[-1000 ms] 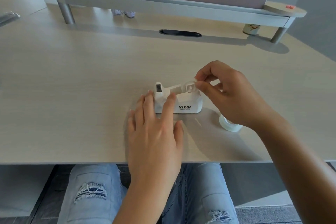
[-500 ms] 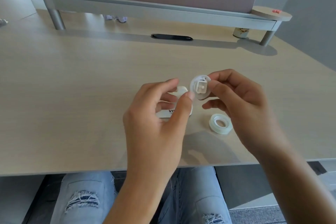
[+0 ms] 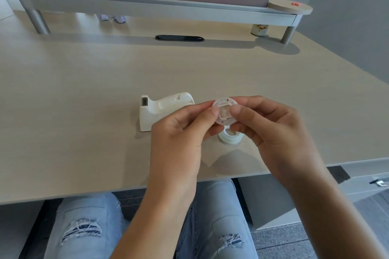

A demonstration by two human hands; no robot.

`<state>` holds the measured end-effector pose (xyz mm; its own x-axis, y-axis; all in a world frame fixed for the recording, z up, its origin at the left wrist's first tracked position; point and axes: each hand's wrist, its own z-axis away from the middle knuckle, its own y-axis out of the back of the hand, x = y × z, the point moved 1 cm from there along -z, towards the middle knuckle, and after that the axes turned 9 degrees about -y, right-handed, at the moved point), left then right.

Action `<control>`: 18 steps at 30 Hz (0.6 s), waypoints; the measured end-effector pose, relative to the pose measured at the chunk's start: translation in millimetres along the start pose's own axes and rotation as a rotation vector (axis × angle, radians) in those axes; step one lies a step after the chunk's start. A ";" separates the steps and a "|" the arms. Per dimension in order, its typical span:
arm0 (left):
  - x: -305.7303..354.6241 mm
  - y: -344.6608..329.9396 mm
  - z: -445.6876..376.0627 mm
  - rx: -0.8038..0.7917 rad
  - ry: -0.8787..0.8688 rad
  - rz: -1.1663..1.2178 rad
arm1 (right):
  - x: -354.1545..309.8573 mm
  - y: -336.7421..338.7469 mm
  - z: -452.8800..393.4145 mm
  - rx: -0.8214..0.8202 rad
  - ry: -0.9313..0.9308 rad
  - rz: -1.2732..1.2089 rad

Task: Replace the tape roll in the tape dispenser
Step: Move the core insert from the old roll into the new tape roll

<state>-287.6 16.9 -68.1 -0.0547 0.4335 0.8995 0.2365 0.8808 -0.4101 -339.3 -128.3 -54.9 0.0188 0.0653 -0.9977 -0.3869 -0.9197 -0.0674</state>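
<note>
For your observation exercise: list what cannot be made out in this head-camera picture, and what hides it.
- Tape dispenser: near right end hidden behind left hand.
- Tape roll: mostly covered by both hands.
- Spool hub: centre covered by the thumbs.
- Small container: label too small to read.

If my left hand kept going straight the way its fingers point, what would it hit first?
Probably the white spool hub that the left hand already pinches together with the right hand. Beyond it come the right fingers. The tape dispenser sits off that line, though depth is uncertain.
</note>
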 end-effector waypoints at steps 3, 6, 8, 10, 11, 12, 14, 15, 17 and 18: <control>-3.0 -4.0 2.4 -0.013 0.030 0.044 | -0.1 5.2 0.7 -0.046 -0.095 -0.122; -4.2 -8.1 5.3 -0.025 0.056 0.086 | 0.3 9.6 3.9 -0.060 -0.164 -0.201; -4.8 -10.4 7.2 -0.036 0.075 0.123 | -0.5 11.7 7.0 -0.060 -0.188 -0.232; -5.5 -12.7 8.7 -0.048 0.095 0.159 | -1.6 12.8 10.0 -0.069 -0.197 -0.256; -5.8 -14.0 9.4 -0.051 0.106 0.170 | -2.0 13.1 11.3 -0.073 -0.202 -0.269; -5.9 -14.9 10.2 -0.050 0.117 0.174 | -2.1 13.5 12.4 -0.075 -0.208 -0.282; -6.3 -16.9 12.2 -0.050 0.139 0.177 | -1.4 14.7 13.5 -0.074 -0.225 -0.308; -6.4 -17.8 13.4 -0.052 0.153 0.179 | -1.1 15.4 14.0 -0.073 -0.235 -0.322; -7.2 -19.1 15.4 -0.051 0.170 0.191 | 0.3 16.8 14.8 -0.080 -0.252 -0.343; -7.7 -19.5 16.2 -0.047 0.173 0.198 | 1.5 17.4 15.1 -0.085 -0.260 -0.350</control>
<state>-307.5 -0.5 -69.4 0.1628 0.5541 0.8164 0.2709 0.7705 -0.5770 -359.9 -138.3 -57.5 -0.1013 0.4631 -0.8805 -0.3213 -0.8529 -0.4116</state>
